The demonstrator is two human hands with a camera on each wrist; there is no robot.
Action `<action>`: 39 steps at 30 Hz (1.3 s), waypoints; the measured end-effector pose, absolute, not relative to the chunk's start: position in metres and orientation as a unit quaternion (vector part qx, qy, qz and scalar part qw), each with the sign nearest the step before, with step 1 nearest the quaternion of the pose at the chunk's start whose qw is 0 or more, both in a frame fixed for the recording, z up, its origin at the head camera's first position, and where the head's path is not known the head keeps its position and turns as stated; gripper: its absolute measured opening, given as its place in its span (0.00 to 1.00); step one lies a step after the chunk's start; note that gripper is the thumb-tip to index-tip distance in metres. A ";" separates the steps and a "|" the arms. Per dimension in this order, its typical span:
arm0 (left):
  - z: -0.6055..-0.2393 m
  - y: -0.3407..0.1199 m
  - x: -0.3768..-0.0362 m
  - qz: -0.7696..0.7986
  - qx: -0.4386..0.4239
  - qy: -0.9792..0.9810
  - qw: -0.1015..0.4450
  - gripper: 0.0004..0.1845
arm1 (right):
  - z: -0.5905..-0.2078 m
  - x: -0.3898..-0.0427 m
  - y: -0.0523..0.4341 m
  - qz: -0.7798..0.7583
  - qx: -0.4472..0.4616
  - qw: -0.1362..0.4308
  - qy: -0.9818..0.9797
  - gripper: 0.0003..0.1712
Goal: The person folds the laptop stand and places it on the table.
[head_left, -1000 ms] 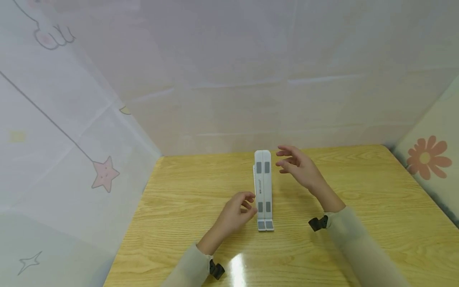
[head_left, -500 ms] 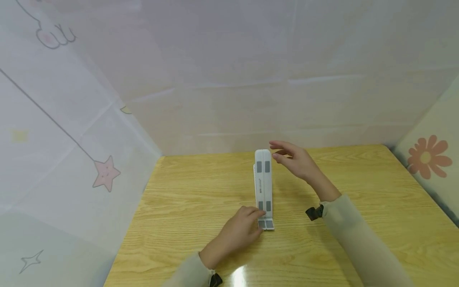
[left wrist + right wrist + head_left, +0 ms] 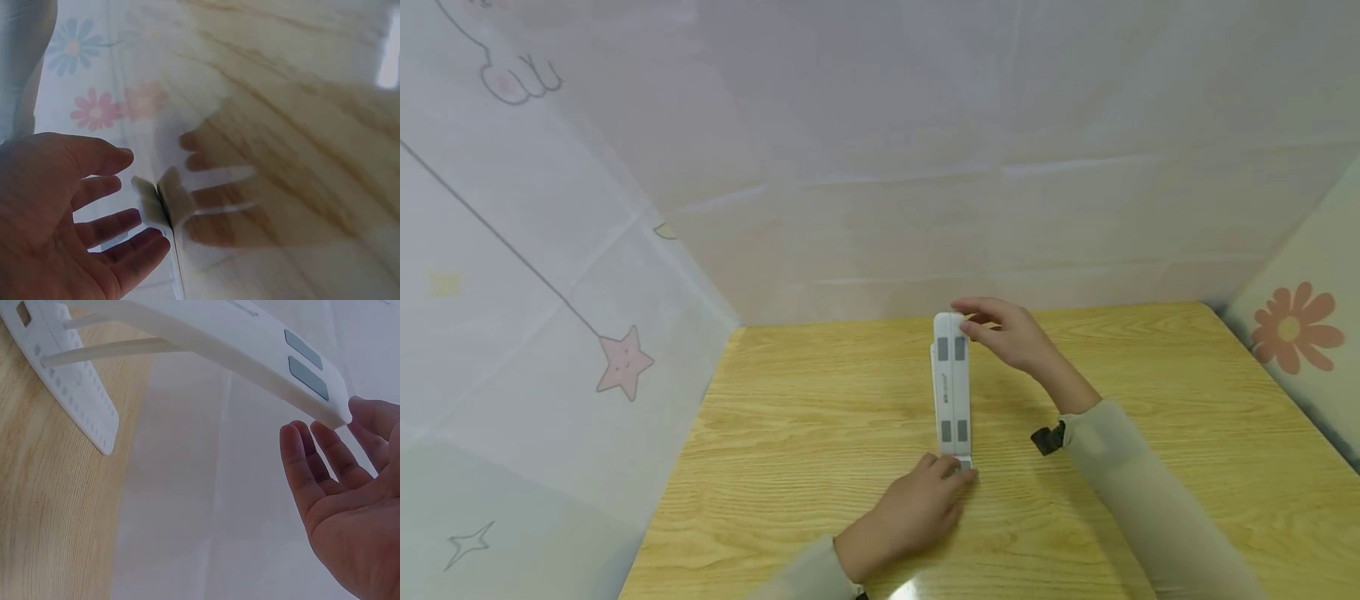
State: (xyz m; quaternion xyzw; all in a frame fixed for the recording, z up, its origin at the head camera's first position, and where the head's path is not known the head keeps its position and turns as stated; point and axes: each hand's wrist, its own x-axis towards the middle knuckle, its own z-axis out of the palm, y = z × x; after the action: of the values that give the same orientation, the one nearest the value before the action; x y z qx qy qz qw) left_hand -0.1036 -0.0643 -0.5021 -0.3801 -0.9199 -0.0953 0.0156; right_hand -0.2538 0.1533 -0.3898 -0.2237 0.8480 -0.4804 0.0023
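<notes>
A folded white laptop stand (image 3: 953,392) with grey pads stands on the wooden table, its long side toward me. In the head view my left hand (image 3: 917,508) is at the stand's near foot, its fingers over the grey-padded lip. The left wrist view shows that hand's (image 3: 69,225) fingers spread and slightly bent beside the lip (image 3: 164,203). At the upper end is my right hand (image 3: 1011,337), thumb and forefinger about the corner. In the right wrist view the thumb touches the tip of the stand (image 3: 250,347), while other fingers (image 3: 297,469) hang below, apart from it.
The wooden table (image 3: 790,417) reaches back to a pale cloth wall (image 3: 880,208). Patterned cloth stands at both sides, with a pink star (image 3: 625,363) on the left and an orange flower (image 3: 1296,329) on the right.
My left hand has moved toward me and right, down to the stand's near lip. My right hand has come left to its upper corner. The stand has stayed in place.
</notes>
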 end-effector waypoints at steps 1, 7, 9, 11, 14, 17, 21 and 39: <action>-0.503 -0.063 -0.103 -0.092 -0.382 -0.919 0.019 0.23 | -0.389 -0.254 0.152 -0.481 -0.224 0.004 0.847 0.24; -0.506 -0.057 -0.101 -0.056 -0.401 -0.912 0.062 0.18 | -0.387 -0.254 0.148 -0.476 -0.225 0.008 0.850 0.22; -0.506 -0.056 -0.100 -0.038 -0.404 -0.911 0.074 0.18 | -0.386 -0.254 0.147 -0.471 -0.224 0.006 0.853 0.22; -0.505 -0.054 -0.101 -0.020 -0.407 -0.910 0.078 0.19 | -0.386 -0.254 0.146 -0.469 -0.223 0.005 0.854 0.21; -0.504 -0.051 -0.102 0.005 -0.411 -0.908 0.082 0.18 | -0.387 -0.256 0.145 -0.467 -0.220 0.000 0.857 0.20; -0.501 -0.048 -0.105 0.022 -0.414 -0.905 0.093 0.15 | -0.387 -0.256 0.144 -0.468 -0.218 -0.003 0.856 0.19; -0.500 -0.048 -0.108 0.034 -0.413 -0.904 0.104 0.12 | -0.388 -0.257 0.143 -0.470 -0.217 -0.001 0.855 0.19; -0.500 -0.047 -0.110 0.082 -0.424 -0.893 0.124 0.08 | -0.392 -0.258 0.147 -0.479 -0.234 -0.013 0.846 0.18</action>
State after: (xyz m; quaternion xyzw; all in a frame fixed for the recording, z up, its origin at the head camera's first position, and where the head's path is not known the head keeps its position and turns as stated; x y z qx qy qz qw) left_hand -0.1098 -0.0468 -0.5004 -0.4243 -0.8932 0.0825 0.1235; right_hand -0.2578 0.1468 -0.3918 -0.2337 0.8462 -0.4786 -0.0130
